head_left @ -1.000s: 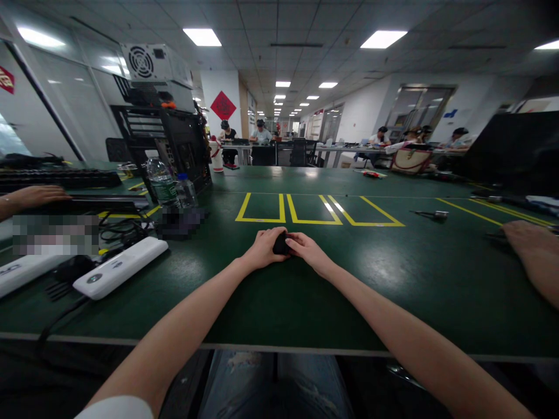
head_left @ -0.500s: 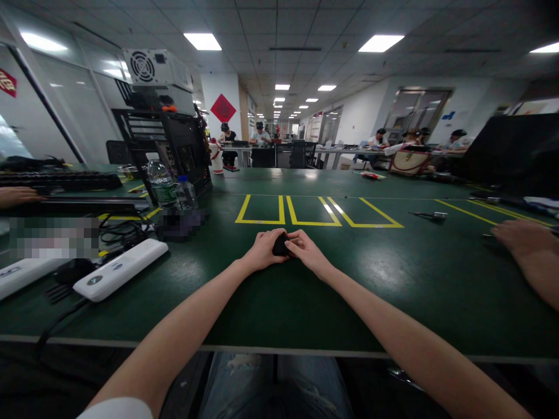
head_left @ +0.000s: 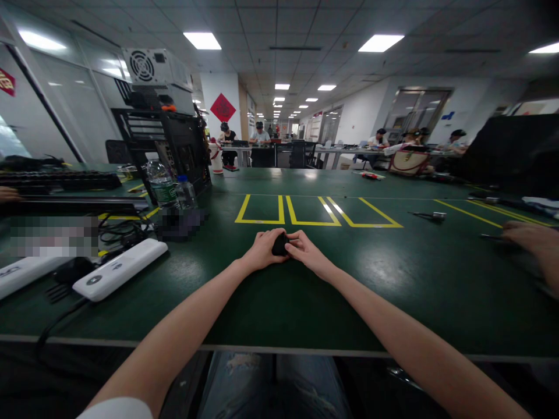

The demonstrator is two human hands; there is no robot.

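A small black object, its kind too dark to make out, is between my two hands just above or on the green table. My left hand wraps around its left side, fingers over the far edge and thumb along the near one. On the other side, my right hand pinches the right end with thumb and fingertips. Most of the object is hidden behind my fingers. Beyond my hands, yellow tape outlines mark the table top.
At left stand a white power strip, plastic bottles and a black computer case. A thin metal tool lies to the right. Another person's hand is at the right edge, another at far left.
My hands stay around the black object, with only slight shifts of my right fingers and thumb. The other person's hand at far left has drawn back toward the edge.
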